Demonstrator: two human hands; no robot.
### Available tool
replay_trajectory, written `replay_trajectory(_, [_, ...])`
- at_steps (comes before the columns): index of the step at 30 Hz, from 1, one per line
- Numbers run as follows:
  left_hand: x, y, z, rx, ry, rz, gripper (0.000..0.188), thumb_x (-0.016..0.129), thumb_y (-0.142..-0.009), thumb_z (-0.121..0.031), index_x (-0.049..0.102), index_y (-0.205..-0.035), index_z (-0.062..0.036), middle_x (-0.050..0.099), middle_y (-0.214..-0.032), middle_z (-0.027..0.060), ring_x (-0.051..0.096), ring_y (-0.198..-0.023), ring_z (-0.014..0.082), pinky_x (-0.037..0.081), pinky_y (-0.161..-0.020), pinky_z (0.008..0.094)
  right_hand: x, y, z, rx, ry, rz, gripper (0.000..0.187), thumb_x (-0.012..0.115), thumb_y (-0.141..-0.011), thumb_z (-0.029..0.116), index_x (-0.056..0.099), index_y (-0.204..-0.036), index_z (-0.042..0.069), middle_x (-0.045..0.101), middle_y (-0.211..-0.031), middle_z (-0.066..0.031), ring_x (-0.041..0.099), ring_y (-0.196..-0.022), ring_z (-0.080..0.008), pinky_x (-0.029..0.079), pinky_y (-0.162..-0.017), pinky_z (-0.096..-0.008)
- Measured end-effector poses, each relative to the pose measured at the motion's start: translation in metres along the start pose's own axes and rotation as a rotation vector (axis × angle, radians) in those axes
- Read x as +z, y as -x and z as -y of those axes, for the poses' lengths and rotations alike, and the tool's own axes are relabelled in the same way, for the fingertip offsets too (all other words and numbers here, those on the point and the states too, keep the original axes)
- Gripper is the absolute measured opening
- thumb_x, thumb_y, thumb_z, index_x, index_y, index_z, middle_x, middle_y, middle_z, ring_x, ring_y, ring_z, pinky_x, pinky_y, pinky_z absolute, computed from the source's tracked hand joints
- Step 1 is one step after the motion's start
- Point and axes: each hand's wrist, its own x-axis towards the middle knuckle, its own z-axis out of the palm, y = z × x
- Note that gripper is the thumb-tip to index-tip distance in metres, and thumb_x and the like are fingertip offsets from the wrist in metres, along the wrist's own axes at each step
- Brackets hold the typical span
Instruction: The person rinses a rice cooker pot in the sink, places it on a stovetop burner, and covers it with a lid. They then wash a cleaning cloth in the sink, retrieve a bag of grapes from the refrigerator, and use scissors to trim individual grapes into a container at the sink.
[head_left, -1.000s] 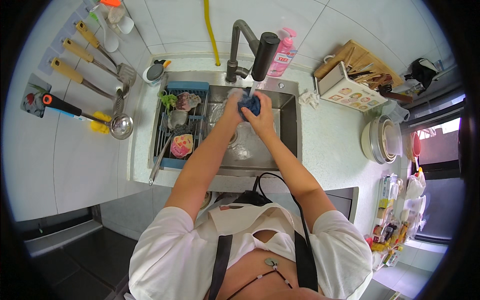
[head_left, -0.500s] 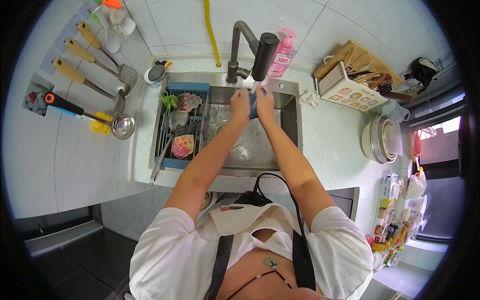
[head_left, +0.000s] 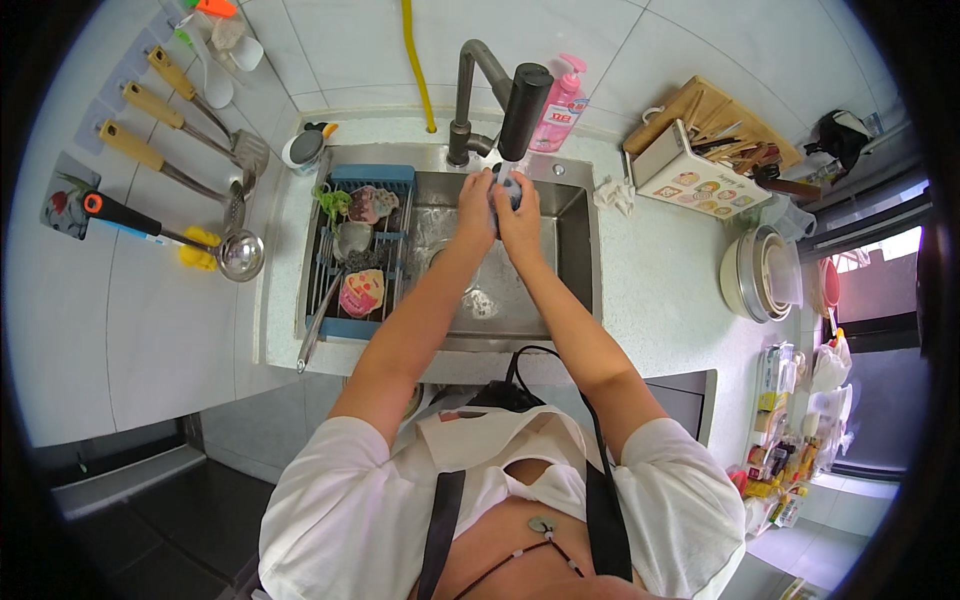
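Note:
Over the metal sink (head_left: 500,290), both my hands are closed around a crumpled blue-grey cloth (head_left: 511,190) under the spout of the grey faucet (head_left: 525,110). My left hand (head_left: 476,207) grips its left side, fingers curled and partly hidden. My right hand (head_left: 518,215) wraps the other side, thumb and fingers bent over it. Water seems to run from the spout onto the cloth. Left of my hands, a blue drying rack (head_left: 375,178) sits across the sink, holding green leaves (head_left: 333,204), decorated sponges or cloths (head_left: 361,293) and a long-handled utensil (head_left: 318,325).
A pink pump bottle (head_left: 558,110) stands behind the faucet. On the right counter are a white knife and chopstick holder (head_left: 690,180), a crumpled tissue (head_left: 614,195) and stacked bowls (head_left: 750,275). Ladles and spatulas (head_left: 240,255) hang on the left wall.
My right hand has turned and shifted slightly left and down, and the cloth is bunched differently between my hands. The whole view has shifted a little.

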Motion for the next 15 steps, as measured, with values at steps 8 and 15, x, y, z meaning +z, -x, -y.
replay_trajectory(8, [0.012,0.001,-0.002,0.052,-0.118,-0.206,0.026,0.048,-0.086,-0.027,0.055,-0.087,-0.0021,0.055,-0.076,0.0032,0.052,-0.065,0.013,0.042,-0.057,0.0277,-0.002,-0.011,0.0,0.108,0.049,0.033,0.031,0.046,-0.083,0.03,0.055,-0.093,0.002,0.058,-0.082,-0.0212,0.055,-0.08,-0.036,0.041,-0.072,-0.0397])
replay_trajectory(15, [-0.006,-0.001,0.005,0.129,-0.625,-0.219,0.026,0.047,-0.086,-0.029,0.053,-0.095,-0.0053,0.055,-0.084,0.0027,0.051,-0.074,0.0099,0.041,-0.062,0.0297,-0.007,-0.031,-0.026,0.086,0.136,0.148,0.026,0.048,-0.081,0.028,0.054,-0.088,0.003,0.058,-0.078,-0.0193,0.055,-0.078,-0.0366,0.042,-0.067,-0.0401])
